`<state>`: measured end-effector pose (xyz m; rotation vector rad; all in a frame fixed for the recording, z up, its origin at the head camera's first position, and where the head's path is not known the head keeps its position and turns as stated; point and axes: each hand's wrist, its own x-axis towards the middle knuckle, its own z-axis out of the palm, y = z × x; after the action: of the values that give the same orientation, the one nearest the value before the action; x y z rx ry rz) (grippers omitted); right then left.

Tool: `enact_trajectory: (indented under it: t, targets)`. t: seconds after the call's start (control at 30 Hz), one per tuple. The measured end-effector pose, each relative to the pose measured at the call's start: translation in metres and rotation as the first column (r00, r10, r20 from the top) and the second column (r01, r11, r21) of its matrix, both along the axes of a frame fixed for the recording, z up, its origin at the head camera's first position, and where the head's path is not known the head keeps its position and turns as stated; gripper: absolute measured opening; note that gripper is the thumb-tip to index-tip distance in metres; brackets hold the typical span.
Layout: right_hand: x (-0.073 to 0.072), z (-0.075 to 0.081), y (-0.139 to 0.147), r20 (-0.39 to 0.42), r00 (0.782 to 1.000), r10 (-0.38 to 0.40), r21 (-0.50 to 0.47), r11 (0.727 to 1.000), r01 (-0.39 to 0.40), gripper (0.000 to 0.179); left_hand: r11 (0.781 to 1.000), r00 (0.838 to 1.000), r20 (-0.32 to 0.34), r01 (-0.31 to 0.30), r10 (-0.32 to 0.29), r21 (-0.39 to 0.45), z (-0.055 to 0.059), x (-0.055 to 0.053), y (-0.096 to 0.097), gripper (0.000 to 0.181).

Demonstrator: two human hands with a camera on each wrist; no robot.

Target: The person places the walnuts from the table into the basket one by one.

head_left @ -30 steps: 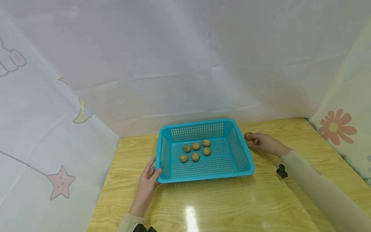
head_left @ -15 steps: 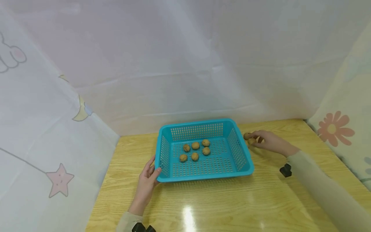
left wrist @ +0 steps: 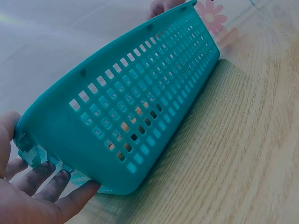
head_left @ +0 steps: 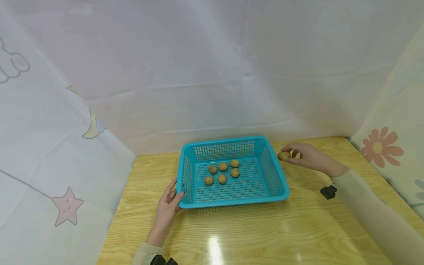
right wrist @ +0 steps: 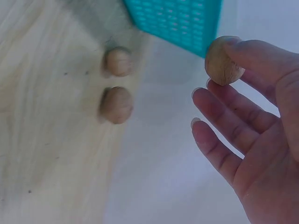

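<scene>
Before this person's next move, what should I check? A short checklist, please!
1. Held walnut secure: ok, the right hand pinches it.
2. Blue basket steadied: ok, the left hand grips its left end.
3. Held walnut over the basket: not ok, it is outside the right rim.
4. Space inside: ok, six walnuts leave bare floor.
5. Table walnuts all gathered: not ok, the right wrist view shows two walnuts there.
6. Basket bottom flat: cannot tell.

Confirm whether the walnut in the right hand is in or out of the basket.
Out: the right hand pinches the walnut, shown in the head view just right of the basket.
</scene>
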<state>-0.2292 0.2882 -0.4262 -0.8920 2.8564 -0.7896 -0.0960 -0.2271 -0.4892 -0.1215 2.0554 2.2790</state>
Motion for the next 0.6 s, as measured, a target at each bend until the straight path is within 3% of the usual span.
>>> enact_trajectory:
  t: [0.6]
  targets:
    - [-0.002,0.05,-0.048,-0.004,0.997,0.071,0.002,0.997,-0.071,0.036,1.0,1.0,-0.01,0.014,-0.013,0.02,-0.002,0.0,-0.001,0.067]
